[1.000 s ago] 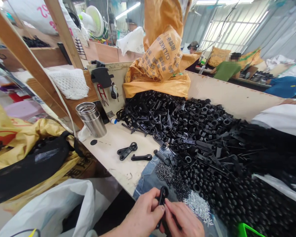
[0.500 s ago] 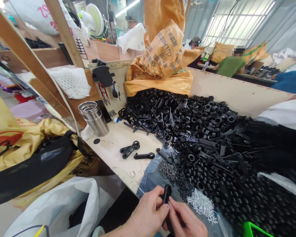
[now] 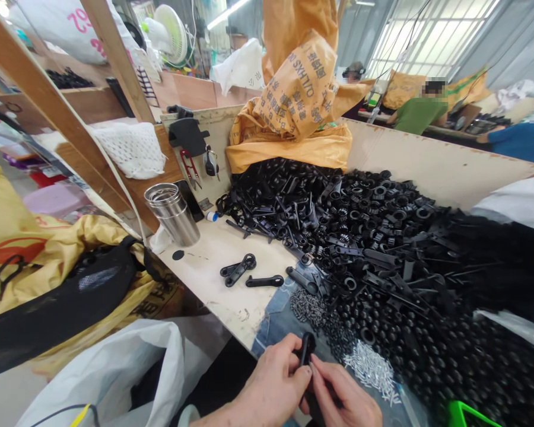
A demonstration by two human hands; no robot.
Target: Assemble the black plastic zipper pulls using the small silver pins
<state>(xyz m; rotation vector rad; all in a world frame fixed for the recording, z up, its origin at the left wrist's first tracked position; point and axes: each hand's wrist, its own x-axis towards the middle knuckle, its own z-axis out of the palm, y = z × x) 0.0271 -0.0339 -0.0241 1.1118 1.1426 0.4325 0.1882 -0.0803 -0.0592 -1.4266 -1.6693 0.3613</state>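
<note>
My left hand (image 3: 273, 379) is closed around a black plastic part (image 3: 307, 345) with a rounded end that sticks up past the fingers. Close against it, my right hand (image 3: 342, 394) is pinched at the lower side of the same part; whether a small piece sits between those fingertips is hidden. Just right of the hands lies a heap of silver pins (image 3: 371, 370). Behind them are small dark metal pieces (image 3: 309, 307) on a blue denim cloth (image 3: 267, 326). Several black arm-shaped parts (image 3: 264, 281) rest on the wooden table farther left.
A large pile of black plastic parts (image 3: 382, 249) covers the right side, below an orange sack (image 3: 293, 112). A steel cup (image 3: 173, 216) stands at the left edge. A green plastic frame (image 3: 460, 412) is at lower right, a white sack (image 3: 102, 367) at lower left. Other people sit beyond the partition.
The view has shifted slightly, so everything appears a little farther right. Both hands keep the same hold on the black part.
</note>
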